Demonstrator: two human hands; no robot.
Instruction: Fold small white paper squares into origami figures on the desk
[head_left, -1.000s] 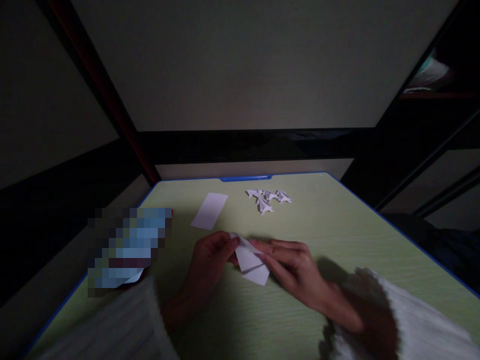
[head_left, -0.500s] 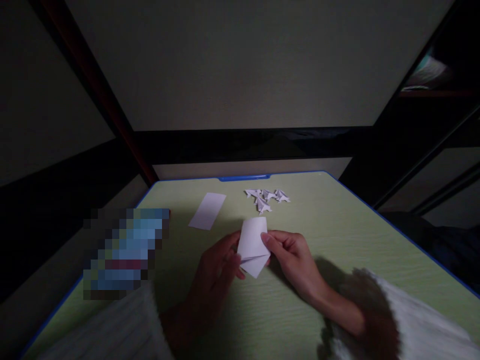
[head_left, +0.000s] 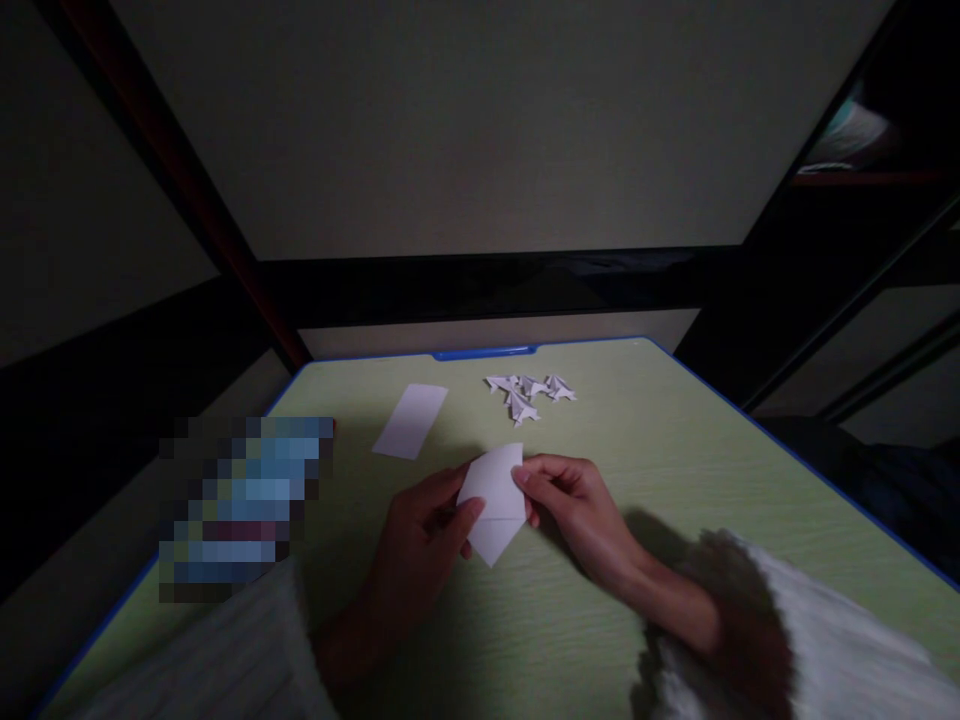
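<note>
Between my two hands is a folded sheet of white paper [head_left: 492, 488], held just above the table, with a triangular point at its near end and a crease across it. My left hand [head_left: 420, 545] pinches its left edge, thumb on top and fingers behind. On the right edge, my right hand [head_left: 581, 510] grips the paper between thumb and fingers. The fingers under the paper are partly hidden. Beyond my hands lie several small folded paper figures [head_left: 523, 405], bunched together.
A flat white paper sheet [head_left: 411, 420] lies left of the figures. Farther left, a blurred-out bluish object [head_left: 259, 490] rests on the green table [head_left: 652, 430], which has a blue rim. A pale panel [head_left: 495, 130] rises behind the table.
The paper has turned slightly and shifted left and nearer. My left thumb has moved onto its face, and the gap at the lower fold no longer shows.
</note>
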